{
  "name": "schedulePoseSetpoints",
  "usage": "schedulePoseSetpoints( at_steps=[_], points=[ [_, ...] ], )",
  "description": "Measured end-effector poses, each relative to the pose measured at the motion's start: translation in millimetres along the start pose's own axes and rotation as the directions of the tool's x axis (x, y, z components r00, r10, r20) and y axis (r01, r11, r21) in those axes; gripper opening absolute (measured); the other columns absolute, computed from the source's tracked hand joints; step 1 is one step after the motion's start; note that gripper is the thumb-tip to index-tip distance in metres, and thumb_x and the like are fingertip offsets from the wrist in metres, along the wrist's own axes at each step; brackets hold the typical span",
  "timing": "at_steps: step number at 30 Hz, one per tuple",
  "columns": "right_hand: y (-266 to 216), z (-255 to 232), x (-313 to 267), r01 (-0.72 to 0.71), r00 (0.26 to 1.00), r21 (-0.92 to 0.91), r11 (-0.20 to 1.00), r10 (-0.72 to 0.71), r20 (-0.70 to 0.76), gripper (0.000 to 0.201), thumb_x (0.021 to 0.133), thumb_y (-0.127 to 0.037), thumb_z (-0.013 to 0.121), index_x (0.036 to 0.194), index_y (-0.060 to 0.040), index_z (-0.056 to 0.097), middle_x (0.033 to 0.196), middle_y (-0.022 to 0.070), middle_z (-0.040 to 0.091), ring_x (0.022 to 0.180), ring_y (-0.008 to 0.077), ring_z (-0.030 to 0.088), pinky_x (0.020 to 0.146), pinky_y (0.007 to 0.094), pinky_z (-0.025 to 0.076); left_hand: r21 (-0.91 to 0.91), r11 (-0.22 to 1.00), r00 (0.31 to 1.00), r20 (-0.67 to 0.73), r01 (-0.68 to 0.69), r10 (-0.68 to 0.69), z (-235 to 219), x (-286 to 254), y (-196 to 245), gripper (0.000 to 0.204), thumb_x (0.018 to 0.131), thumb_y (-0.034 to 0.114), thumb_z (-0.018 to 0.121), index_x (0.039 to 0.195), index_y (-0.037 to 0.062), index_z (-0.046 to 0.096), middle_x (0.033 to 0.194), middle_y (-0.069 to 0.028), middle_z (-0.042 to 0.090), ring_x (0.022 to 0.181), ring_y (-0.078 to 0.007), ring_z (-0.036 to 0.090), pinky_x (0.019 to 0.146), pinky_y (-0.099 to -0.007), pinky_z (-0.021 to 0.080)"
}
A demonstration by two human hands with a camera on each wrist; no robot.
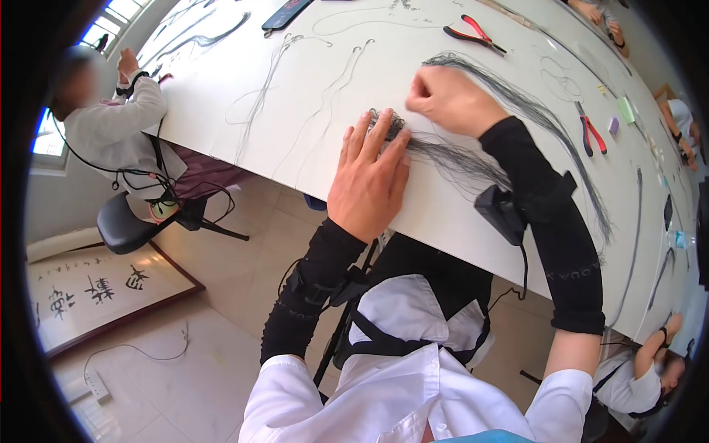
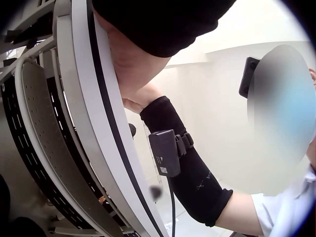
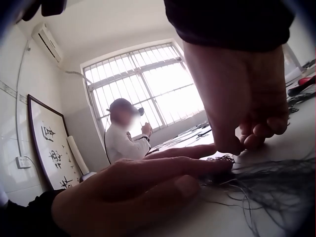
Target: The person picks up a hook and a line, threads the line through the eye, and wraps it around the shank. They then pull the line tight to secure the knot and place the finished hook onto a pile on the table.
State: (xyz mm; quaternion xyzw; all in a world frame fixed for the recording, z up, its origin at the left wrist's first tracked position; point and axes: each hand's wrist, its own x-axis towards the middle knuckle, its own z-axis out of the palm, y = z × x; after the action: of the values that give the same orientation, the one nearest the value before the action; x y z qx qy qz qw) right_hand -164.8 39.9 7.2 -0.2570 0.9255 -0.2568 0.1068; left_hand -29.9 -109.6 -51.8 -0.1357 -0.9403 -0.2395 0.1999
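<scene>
Under the fingertips of my left hand [image 1: 369, 177] is the looped, tangled end of a bundle of thin dark strands [image 1: 450, 156]. That hand lies with its fingers nearly straight, pressing the bundle to the white table. My right hand [image 1: 454, 100] is curled, thumb against the fingers, just beyond the bundle's looped end. In the right wrist view, the right hand's curled fingertips [image 3: 254, 140] come down close to the loops [image 3: 222, 159]; I cannot tell whether they pinch a strand. A second, longer bundle of dark strands [image 1: 546, 111] passes behind the right hand. The left wrist view hides the bundle.
Red-handled pliers [image 1: 473, 33] lie at the back, and another pair of pliers [image 1: 591, 133] to the right. Hooked thin wires [image 1: 343, 77] and a dark phone-like case [image 1: 286, 16] are on the left part. Another person [image 1: 118, 122] sits at the table's left side.
</scene>
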Motion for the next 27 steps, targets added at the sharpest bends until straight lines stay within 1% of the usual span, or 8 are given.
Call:
schedulePoseSetpoints(
  at_steps=[2, 4, 5, 7, 11, 16, 19, 27],
  points=[
    [15.2, -9.7, -18.2, 0.017, 0.992, 0.198, 0.980, 0.008, -0.127, 0.023, 0.093, -0.019, 0.063, 0.103, 0.0015, 0.066, 0.087, 0.0101, 0.069, 0.081, 0.0185, 0.065, 0.076, 0.0314, 0.052, -0.025, 1.000, 1.000, -0.028, -0.002, 0.001, 0.8, -1.9, 0.2, 0.037, 0.096, 0.010, 0.058, 0.133, 0.0083, 0.062, 0.149, -0.0180, 0.049, 0.141, -0.0424, 0.039, 0.117, -0.0516, 0.031],
    [24.9, -24.1, -43.3, 0.094, 0.981, 0.242, 0.966, -0.049, -0.186, 0.023, 0.093, -0.017, 0.063, 0.108, 0.0013, 0.067, 0.091, 0.0096, 0.069, 0.084, 0.0162, 0.066, 0.076, 0.0295, 0.053, -0.059, 0.998, 0.997, -0.081, -0.023, 0.019, 3.0, -1.8, -1.2, 0.036, 0.095, 0.010, 0.060, 0.131, 0.0075, 0.062, 0.146, -0.0180, 0.050, 0.139, -0.0423, 0.041, 0.116, -0.0534, 0.032],
    [26.4, -31.0, -56.7, 0.133, 0.972, 0.259, 0.957, -0.075, -0.221, 0.024, 0.093, -0.015, 0.063, 0.110, 0.0012, 0.067, 0.093, 0.0093, 0.069, 0.086, 0.0151, 0.067, 0.075, 0.0286, 0.053, -0.068, 0.997, 0.988, -0.150, -0.033, 0.022, 0.8, -0.7, 3.5, 0.037, 0.093, 0.002, 0.061, 0.130, 0.0065, 0.065, 0.144, -0.0170, 0.055, 0.137, -0.0392, 0.046, 0.112, -0.0468, 0.039],
    [20.5, -38.2, -91.7, 0.063, 0.980, 0.441, 0.895, 0.029, -0.199, 0.022, 0.096, -0.013, 0.061, 0.113, 0.0005, 0.067, 0.093, 0.0061, 0.069, 0.085, 0.0116, 0.065, 0.076, 0.0263, 0.052, -0.231, 0.971, 0.983, -0.184, -0.055, 0.012, -5.7, 2.5, 21.0, 0.035, 0.093, 0.001, 0.061, 0.127, 0.0055, 0.066, 0.138, -0.0168, 0.059, 0.131, -0.0370, 0.052, 0.108, -0.0442, 0.043],
    [20.1, -29.7, -151.6, -0.022, 0.971, 0.793, 0.609, 0.202, -0.127, 0.022, 0.100, -0.014, 0.058, 0.114, -0.0001, 0.067, 0.094, 0.0032, 0.068, 0.086, 0.0092, 0.061, 0.078, 0.0249, 0.051, -0.535, 0.843, 0.991, -0.129, -0.055, -0.018, -8.1, 11.5, 70.2, 0.029, 0.088, -0.001, 0.065, 0.117, 0.0020, 0.067, 0.119, -0.0156, 0.068, 0.113, -0.0314, 0.064, 0.097, -0.0381, 0.050],
    [16.7, -24.0, -195.2, 0.011, 0.932, 0.878, 0.478, 0.313, -0.182, 0.021, 0.102, -0.015, 0.056, 0.111, 0.0014, 0.066, 0.096, 0.0044, 0.068, 0.090, 0.0097, 0.062, 0.081, 0.0266, 0.052, -0.644, 0.757, 0.991, -0.130, -0.111, 0.034, 21.2, 16.2, 106.5, 0.030, 0.080, 0.001, 0.072, 0.108, 0.0016, 0.062, 0.105, -0.0136, 0.067, 0.097, -0.0335, 0.062, 0.086, -0.0413, 0.049],
    [27.8, -16.5, -212.4, 0.053, 0.907, 0.901, 0.431, 0.356, -0.223, 0.021, 0.102, -0.015, 0.055, 0.111, 0.0015, 0.066, 0.095, 0.0056, 0.069, 0.088, 0.0108, 0.064, 0.083, 0.0280, 0.054, -0.643, 0.758, 0.994, -0.084, -0.105, 0.067, 26.2, 18.0, 122.3, 0.028, 0.081, 0.003, 0.076, 0.107, 0.0018, 0.065, 0.102, -0.0106, 0.072, 0.099, -0.0272, 0.070, 0.097, -0.0387, 0.050],
    [40.3, -11.9, -236.0, 0.079, 0.848, 0.947, 0.312, 0.478, -0.228, 0.023, 0.101, -0.018, 0.057, 0.109, 0.0009, 0.067, 0.096, 0.0069, 0.071, 0.087, 0.0125, 0.067, 0.084, 0.0295, 0.056, -0.638, 0.758, 0.988, -0.026, -0.133, 0.151, 34.0, 20.2, 139.1, 0.029, 0.081, 0.002, 0.077, 0.108, 0.0048, 0.066, 0.094, -0.0071, 0.074, 0.090, -0.0227, 0.073, 0.107, -0.0473, 0.044]
  ],
)
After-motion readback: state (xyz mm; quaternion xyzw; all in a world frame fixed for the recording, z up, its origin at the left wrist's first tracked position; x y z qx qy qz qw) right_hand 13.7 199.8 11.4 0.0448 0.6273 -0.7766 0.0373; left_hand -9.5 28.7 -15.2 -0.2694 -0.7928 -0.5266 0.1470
